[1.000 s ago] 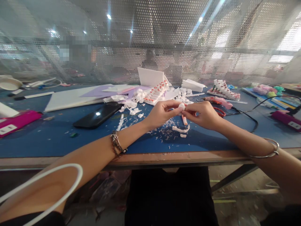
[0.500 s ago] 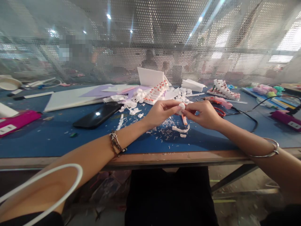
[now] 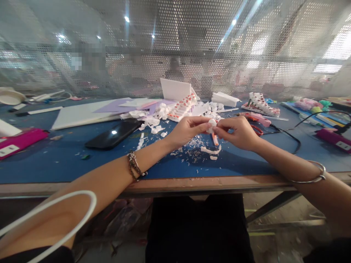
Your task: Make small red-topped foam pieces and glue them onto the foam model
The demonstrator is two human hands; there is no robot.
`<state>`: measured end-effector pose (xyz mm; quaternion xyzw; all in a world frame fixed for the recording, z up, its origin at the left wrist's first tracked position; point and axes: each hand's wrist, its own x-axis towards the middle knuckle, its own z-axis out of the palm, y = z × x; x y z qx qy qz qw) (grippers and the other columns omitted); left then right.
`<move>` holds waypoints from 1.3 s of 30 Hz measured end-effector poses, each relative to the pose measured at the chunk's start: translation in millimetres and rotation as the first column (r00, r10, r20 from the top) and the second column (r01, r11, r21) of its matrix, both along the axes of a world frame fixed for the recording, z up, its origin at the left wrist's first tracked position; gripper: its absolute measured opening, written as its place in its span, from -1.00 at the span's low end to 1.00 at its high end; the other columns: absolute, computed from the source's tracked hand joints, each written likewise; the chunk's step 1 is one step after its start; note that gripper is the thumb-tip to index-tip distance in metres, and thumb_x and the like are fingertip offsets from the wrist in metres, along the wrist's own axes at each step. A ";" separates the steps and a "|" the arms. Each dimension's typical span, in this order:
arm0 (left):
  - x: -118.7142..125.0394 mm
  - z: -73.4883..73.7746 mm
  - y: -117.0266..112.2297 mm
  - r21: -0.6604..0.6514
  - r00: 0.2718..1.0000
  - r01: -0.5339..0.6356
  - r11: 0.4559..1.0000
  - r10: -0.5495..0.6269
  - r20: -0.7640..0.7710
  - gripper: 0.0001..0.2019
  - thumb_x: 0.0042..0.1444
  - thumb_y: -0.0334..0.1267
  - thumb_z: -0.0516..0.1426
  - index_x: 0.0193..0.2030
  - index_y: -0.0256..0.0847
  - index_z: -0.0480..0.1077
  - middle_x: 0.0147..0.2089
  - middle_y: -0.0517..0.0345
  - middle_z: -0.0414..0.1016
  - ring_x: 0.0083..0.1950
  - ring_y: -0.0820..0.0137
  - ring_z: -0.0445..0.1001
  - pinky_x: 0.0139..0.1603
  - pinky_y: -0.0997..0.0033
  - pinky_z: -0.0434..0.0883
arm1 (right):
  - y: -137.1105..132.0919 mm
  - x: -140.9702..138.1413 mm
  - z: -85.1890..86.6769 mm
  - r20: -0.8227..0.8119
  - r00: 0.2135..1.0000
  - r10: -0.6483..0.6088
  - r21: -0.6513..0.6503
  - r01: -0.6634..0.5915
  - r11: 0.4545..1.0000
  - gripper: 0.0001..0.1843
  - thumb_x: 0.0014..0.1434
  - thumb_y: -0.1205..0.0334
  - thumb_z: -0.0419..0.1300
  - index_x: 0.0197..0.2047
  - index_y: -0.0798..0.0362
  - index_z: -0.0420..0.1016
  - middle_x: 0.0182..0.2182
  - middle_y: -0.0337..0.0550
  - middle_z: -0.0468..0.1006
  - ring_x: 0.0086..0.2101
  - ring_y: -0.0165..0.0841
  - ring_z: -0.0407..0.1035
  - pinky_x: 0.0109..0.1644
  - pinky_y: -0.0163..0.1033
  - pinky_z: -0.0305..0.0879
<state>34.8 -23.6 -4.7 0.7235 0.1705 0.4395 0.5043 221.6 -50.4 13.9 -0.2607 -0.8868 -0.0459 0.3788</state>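
Observation:
Between my two hands, just above the blue table (image 3: 109,164), is a small white foam piece (image 3: 212,123). My left hand (image 3: 189,130) pinches it from the left, thumb against fingertips. From the other side my right hand (image 3: 237,131) grips it with closed fingers. Directly beneath lies an orange-and-white stick-like tool (image 3: 215,138), partly hidden by the fingers. A curved white foam strip (image 3: 211,150) and a small offcut (image 3: 213,158) rest nearer the front edge, among fine white crumbs. Behind my hands stands a stepped white foam piece with red dots (image 3: 182,106).
A black phone (image 3: 113,135) lies left of my hands. White foam sheets (image 3: 79,114) and scraps (image 3: 157,129) spread behind it. To the right are red-handled pliers (image 3: 256,129), a pink glue gun (image 3: 260,118) with a black cable, and another red-dotted foam piece (image 3: 259,104).
The white foam piece has turned slightly between my fingertips. Both hands otherwise stay in nearly the same place.

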 end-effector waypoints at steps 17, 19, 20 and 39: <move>3.9 5.4 -5.0 0.025 0.996 -0.078 0.997 0.076 0.051 -0.80 -0.10 -0.28 0.23 -0.28 -0.25 0.41 -0.39 0.23 0.41 -0.38 0.59 0.36 -0.31 0.57 0.36 | 0.3 2.9 2.7 -0.081 0.996 -0.032 -0.122 0.022 0.992 -0.80 0.13 0.19 0.06 -0.42 0.13 0.40 -0.57 -0.26 0.41 -0.55 -0.56 0.23 -0.43 -0.39 0.13; 2.4 5.1 -4.0 0.051 0.994 -0.100 0.994 0.098 0.044 -0.78 -0.09 -0.28 0.23 -0.25 -0.24 0.40 -0.40 0.23 0.41 -0.37 0.58 0.37 -0.30 0.57 0.36 | 0.6 3.2 3.2 -0.084 0.996 -0.036 -0.124 0.025 0.992 -0.80 0.14 0.21 0.05 -0.41 0.14 0.40 -0.57 -0.26 0.42 -0.55 -0.57 0.22 -0.43 -0.40 0.14; 1.5 5.3 -3.4 0.066 0.993 -0.112 0.992 0.110 0.041 -0.77 -0.09 -0.27 0.23 -0.23 -0.23 0.41 -0.39 0.23 0.41 -0.36 0.57 0.38 -0.29 0.57 0.36 | 0.6 3.3 3.5 -0.085 0.996 -0.035 -0.124 0.025 0.992 -0.80 0.14 0.21 0.05 -0.41 0.14 0.40 -0.57 -0.26 0.42 -0.56 -0.57 0.22 -0.43 -0.41 0.14; -4.7 5.6 2.3 0.278 0.956 -0.264 0.924 0.290 -0.056 -0.75 -0.09 -0.20 0.22 -0.25 -0.26 0.42 -0.38 0.16 0.46 -0.40 0.55 0.39 -0.41 0.57 0.35 | 12.2 15.7 6.0 -0.127 0.983 -0.135 -0.103 0.122 0.987 -0.83 0.12 0.23 0.06 -0.41 0.13 0.39 -0.57 -0.25 0.40 -0.55 -0.55 0.22 -0.44 -0.38 0.17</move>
